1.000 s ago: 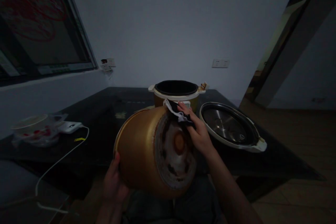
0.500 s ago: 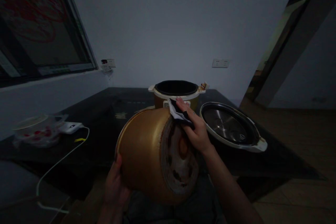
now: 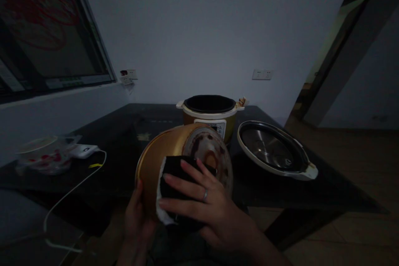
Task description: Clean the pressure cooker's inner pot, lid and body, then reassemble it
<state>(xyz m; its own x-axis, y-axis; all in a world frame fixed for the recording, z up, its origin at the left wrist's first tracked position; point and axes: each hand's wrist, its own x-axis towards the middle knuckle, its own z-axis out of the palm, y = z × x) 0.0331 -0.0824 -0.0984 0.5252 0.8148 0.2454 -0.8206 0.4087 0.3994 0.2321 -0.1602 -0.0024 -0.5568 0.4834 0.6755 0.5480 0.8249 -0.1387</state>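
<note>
A gold-coloured inner pot [image 3: 152,158] is tilted on its side, its stained grey base turned to the right. My left hand [image 3: 139,212] grips it by the rim at the lower left; part of those fingers is hidden behind the pot. Against the pot's side and lower base, my right hand [image 3: 202,199] presses a black cloth with a white edge [image 3: 174,168], fingers spread over it. A ring shows on one finger. Behind the pot stands the rice cooker body [image 3: 230,126], uncovered, with its dark opening facing up.
The cooker's lid [image 3: 264,149] lies inner side up at the right of the black table [image 3: 121,133]. On the left are a bowl in a plastic bag [image 3: 43,156] and a white device [image 3: 84,150] with a cable hanging over the table edge.
My right hand has moved the cloth from the base's upper edge down and left across the pot's side. The pot has turned a little, so its base sits higher.
</note>
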